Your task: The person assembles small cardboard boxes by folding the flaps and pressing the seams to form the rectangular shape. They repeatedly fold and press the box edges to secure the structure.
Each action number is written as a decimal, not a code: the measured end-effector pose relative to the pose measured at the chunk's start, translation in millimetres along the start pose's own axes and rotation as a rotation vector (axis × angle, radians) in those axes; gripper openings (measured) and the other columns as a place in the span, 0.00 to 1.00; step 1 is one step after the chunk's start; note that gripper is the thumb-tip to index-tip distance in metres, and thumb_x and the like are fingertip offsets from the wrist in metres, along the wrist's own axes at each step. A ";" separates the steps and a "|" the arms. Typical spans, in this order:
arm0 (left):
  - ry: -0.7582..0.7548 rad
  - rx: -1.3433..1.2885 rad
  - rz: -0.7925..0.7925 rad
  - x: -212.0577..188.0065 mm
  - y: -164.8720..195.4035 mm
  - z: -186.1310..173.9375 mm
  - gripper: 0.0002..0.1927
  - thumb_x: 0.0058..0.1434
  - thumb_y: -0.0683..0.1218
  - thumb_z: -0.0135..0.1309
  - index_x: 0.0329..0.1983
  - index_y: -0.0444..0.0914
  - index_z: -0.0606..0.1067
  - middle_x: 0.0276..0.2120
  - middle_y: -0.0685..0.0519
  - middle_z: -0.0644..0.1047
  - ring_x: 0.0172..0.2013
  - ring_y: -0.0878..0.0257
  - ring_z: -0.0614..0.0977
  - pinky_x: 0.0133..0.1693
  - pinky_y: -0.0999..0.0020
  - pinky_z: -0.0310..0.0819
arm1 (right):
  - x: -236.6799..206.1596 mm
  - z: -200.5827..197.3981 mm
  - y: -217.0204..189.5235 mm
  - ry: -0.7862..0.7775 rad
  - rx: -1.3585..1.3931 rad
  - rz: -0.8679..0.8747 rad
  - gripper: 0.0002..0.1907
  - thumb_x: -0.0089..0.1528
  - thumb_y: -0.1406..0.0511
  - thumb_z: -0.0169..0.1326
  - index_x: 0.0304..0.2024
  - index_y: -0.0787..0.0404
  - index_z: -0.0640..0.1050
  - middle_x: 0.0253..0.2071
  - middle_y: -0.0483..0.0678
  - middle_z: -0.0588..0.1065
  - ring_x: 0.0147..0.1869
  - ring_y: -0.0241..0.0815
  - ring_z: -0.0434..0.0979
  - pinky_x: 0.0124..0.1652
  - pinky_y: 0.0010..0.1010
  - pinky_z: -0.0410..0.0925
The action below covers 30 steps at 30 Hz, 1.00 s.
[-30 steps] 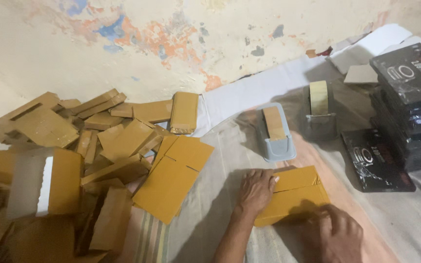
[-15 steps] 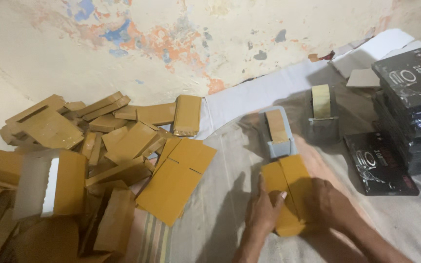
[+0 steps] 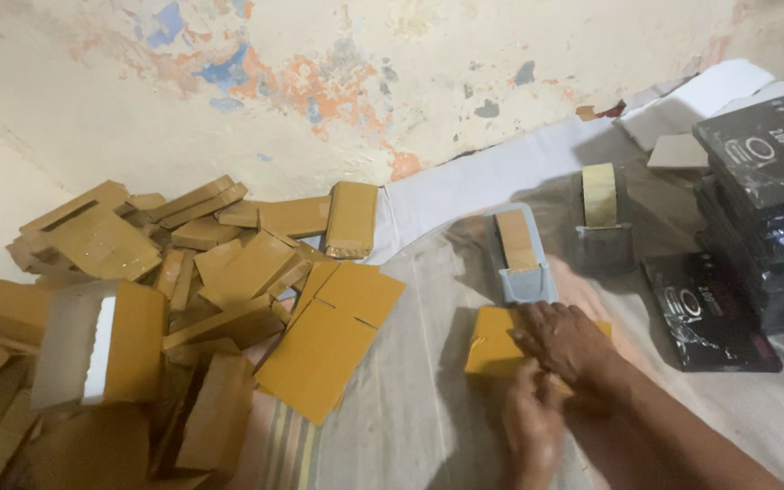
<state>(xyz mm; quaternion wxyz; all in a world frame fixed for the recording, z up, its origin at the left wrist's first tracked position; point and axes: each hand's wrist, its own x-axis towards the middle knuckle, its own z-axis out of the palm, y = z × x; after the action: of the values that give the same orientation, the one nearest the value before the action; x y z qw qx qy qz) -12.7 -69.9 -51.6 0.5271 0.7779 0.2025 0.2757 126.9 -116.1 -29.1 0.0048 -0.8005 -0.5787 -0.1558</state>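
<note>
A small yellow-brown cardboard box lies on the cloth-covered floor just below a grey tape dispenser. My right hand lies across its top with the fingers pressed down on it. My left hand is below it, blurred, at the box's near edge and touching it. The right part of the box is hidden under my hands.
A heap of folded yellow-brown boxes fills the left, with a flat unfolded one at its edge. A second dispenser with a tape roll stands farther back. Black flat packages are stacked at right, one lying apart. A peeling wall runs behind.
The flat cardboard piece was lifted and folded by both hands. It now lies as a closed box near the grey dispenser, with my right hand on top.
</note>
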 end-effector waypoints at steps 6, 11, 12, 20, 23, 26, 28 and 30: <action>0.171 0.825 0.248 25.2 24.3 -54.8 0.17 0.65 0.50 0.49 0.52 0.38 0.77 0.47 0.42 0.76 0.51 0.46 0.72 0.52 0.44 0.63 | 2.9 -0.7 -22.4 0.202 0.475 -0.050 0.21 0.61 0.58 0.51 0.52 0.63 0.76 0.47 0.57 0.78 0.51 0.56 0.77 0.51 0.49 0.66; -0.040 0.797 0.005 37.8 29.7 -55.3 0.20 0.71 0.54 0.44 0.55 0.35 0.74 0.49 0.39 0.73 0.53 0.44 0.70 0.53 0.39 0.61 | -4.9 -15.4 -39.8 -0.079 0.295 0.295 0.18 0.64 0.53 0.47 0.45 0.59 0.74 0.44 0.53 0.77 0.53 0.51 0.76 0.55 0.44 0.66; -0.064 0.810 -0.002 38.7 28.3 -55.5 0.20 0.72 0.54 0.42 0.54 0.35 0.74 0.50 0.40 0.73 0.54 0.44 0.71 0.54 0.40 0.62 | -7.8 -18.9 -38.1 -0.118 0.245 0.328 0.21 0.64 0.51 0.48 0.46 0.61 0.74 0.44 0.54 0.76 0.52 0.52 0.76 0.55 0.44 0.66; -0.197 0.914 -0.171 49.8 30.7 -53.3 0.27 0.73 0.59 0.36 0.50 0.34 0.76 0.59 0.42 0.72 0.63 0.42 0.67 0.60 0.40 0.61 | -16.9 -46.6 -35.3 -0.160 -0.151 0.490 0.35 0.58 0.49 0.45 0.59 0.66 0.70 0.55 0.62 0.71 0.62 0.62 0.69 0.62 0.64 0.55; -0.156 0.882 -0.154 54.0 32.8 -48.2 0.27 0.71 0.58 0.35 0.52 0.33 0.75 0.58 0.43 0.72 0.62 0.42 0.67 0.61 0.37 0.56 | -2.8 -51.6 -50.7 -0.245 0.020 0.435 0.28 0.66 0.50 0.39 0.56 0.64 0.71 0.55 0.60 0.71 0.65 0.59 0.68 0.68 0.63 0.52; -0.242 0.907 -0.153 53.3 26.4 -54.5 0.26 0.75 0.55 0.32 0.50 0.34 0.77 0.56 0.42 0.75 0.61 0.45 0.71 0.64 0.43 0.60 | -1.5 -54.5 -56.7 -0.330 0.105 0.393 0.24 0.71 0.51 0.36 0.54 0.59 0.73 0.57 0.56 0.70 0.67 0.55 0.67 0.70 0.58 0.54; -0.214 0.899 -0.117 50.5 20.1 -63.1 0.25 0.74 0.56 0.33 0.53 0.35 0.76 0.57 0.41 0.74 0.61 0.44 0.71 0.65 0.45 0.61 | -5.0 -55.3 -55.0 -0.331 0.117 0.416 0.23 0.70 0.52 0.37 0.54 0.57 0.74 0.58 0.55 0.70 0.67 0.54 0.68 0.66 0.52 0.60; -0.179 0.871 -0.152 46.9 17.2 -67.8 0.25 0.73 0.56 0.35 0.58 0.36 0.73 0.59 0.41 0.72 0.63 0.44 0.69 0.65 0.46 0.61 | -10.3 -55.9 -49.9 -0.312 0.148 0.482 0.21 0.68 0.54 0.40 0.55 0.58 0.75 0.58 0.53 0.71 0.66 0.52 0.70 0.58 0.44 0.69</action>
<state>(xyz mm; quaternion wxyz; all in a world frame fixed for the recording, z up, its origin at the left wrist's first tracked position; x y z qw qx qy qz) -20.0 0.3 -5.7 0.1848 0.9309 0.3099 0.0569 64.0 -119.6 12.8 0.0112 -0.9266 -0.3756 0.0174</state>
